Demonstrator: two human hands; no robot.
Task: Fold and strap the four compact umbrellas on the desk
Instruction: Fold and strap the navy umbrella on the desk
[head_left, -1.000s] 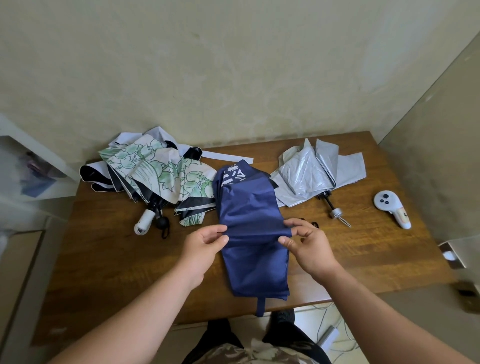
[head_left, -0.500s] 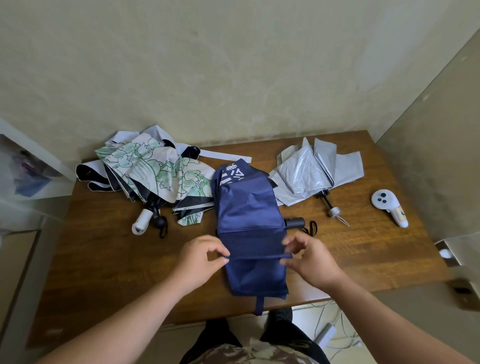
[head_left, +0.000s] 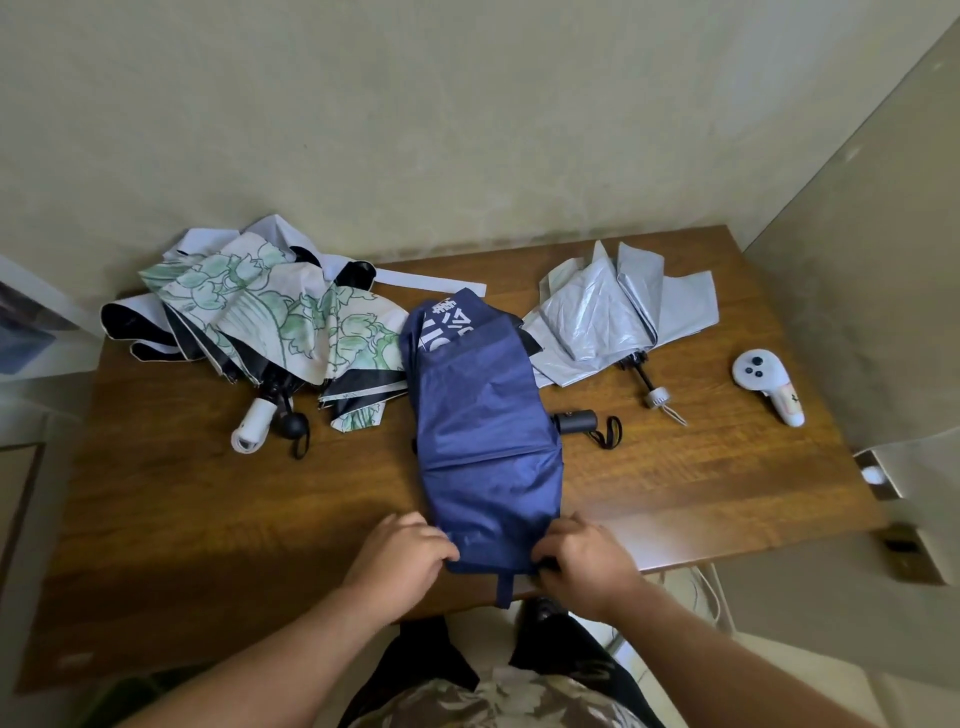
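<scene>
A navy blue umbrella (head_left: 483, 431) lies flattened down the middle of the wooden desk (head_left: 208, 509), its strap hanging over the front edge and its black handle (head_left: 575, 421) poking out to the right. My left hand (head_left: 400, 556) and my right hand (head_left: 587, 556) grip the two near corners of its canopy, fingers curled on the fabric. A green floral umbrella (head_left: 270, 317) with a white handle lies loose at the back left, over another with a black lining. A silver umbrella (head_left: 618, 317) lies loose at the back right.
A white hand controller (head_left: 769, 384) lies near the desk's right edge. A wall runs close behind the desk and a panel stands at the right. Cables hang below the front edge.
Both hands have slid down the navy canopy from its middle to its near edge. The black handle, hidden before, now shows at the right.
</scene>
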